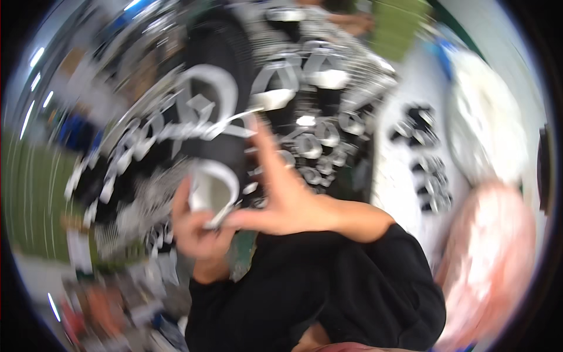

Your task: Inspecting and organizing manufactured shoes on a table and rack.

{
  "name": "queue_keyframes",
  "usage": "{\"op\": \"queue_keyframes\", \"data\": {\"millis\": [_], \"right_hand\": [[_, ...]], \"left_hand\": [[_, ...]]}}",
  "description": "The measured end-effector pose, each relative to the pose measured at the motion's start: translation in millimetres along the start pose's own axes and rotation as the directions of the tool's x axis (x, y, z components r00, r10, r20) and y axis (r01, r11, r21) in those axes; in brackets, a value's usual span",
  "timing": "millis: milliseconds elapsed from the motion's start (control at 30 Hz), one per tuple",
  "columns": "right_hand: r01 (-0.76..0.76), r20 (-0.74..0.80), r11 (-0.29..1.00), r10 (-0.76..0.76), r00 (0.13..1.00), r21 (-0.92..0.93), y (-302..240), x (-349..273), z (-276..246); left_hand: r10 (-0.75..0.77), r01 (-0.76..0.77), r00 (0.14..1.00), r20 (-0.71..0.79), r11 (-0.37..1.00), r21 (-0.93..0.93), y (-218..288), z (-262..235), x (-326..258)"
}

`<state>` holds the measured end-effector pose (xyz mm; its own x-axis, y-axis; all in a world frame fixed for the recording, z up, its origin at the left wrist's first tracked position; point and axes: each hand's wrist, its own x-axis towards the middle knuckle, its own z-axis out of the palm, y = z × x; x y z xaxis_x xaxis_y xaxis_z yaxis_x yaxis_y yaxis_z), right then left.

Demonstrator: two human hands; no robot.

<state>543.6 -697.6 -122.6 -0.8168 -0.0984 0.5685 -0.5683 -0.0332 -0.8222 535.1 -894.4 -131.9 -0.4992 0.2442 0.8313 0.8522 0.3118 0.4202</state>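
Clad in black sleeves at the nearest; pinching the near end of a black-and-white shoe-like piece between thumb and bent fingers of the left hand, close to a pale opening there; reaching up the right flank of the same piece with the spread fingers of the right hand, thumb set wide of them and laid toward the near end; cannot tell, through the blur, how firmly pressed on that side; holding the piece lengthwise, raised over the middle of a pale gridded rack and hiding part of it; to the left of the sleeves, mixed clutter, too smeared to sort; along the rack, on both sides of the piece, rows of similar black-and-white pieces; past the rack's right edge, a white tabletop, bearing two clusters of dark-and-white parts toward its right edge; along that edge, a pink bag toward the near corner and a white bag toward the far one; beyond the rack's far edge, a green panel; off to the far left, bright strip lights.
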Motion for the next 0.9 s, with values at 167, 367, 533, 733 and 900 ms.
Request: {"op": "queue_keyframes", "data": {"millis": [167, 367, 533, 733, 900], "right_hand": [[0.056, -0.368, 0.997, -0.032, 0.929, 0.055, -0.5, -41.9, -51.9], [-0.346, -0.883, 0.938, 0.138, 0.447, -0.028, 20.3, -147.1, -216.0], [-0.398, -0.923, 0.910, 0.247, 0.295, 0.116, 52.3, -207.0, -433.3], [-0.216, -0.936, 0.910, 0.344, -0.076, 0.353, 100.1, -211.1, -572.5], [-0.241, -0.933, 0.970, 0.113, 0.341, 0.029, 88.8, -113.9, -373.7]], "left_hand": [[0.196, -0.190, 0.981, -0.004, 0.944, -0.271, -3.4, 21.5, 1.1], [-0.089, 0.188, 0.979, -0.184, 0.747, 0.638, -100.6, -83.7, 7.6], [-0.140, 0.223, 0.975, -0.174, 0.616, 0.755, -131.6, -87.2, 55.8], [-0.389, 0.228, 0.921, -0.016, 0.504, 0.833, -122.2, -76.7, 53.4], [-0.435, 0.384, 0.897, -0.084, 0.670, 0.636, -104.1, -64.4, 45.4]]}}
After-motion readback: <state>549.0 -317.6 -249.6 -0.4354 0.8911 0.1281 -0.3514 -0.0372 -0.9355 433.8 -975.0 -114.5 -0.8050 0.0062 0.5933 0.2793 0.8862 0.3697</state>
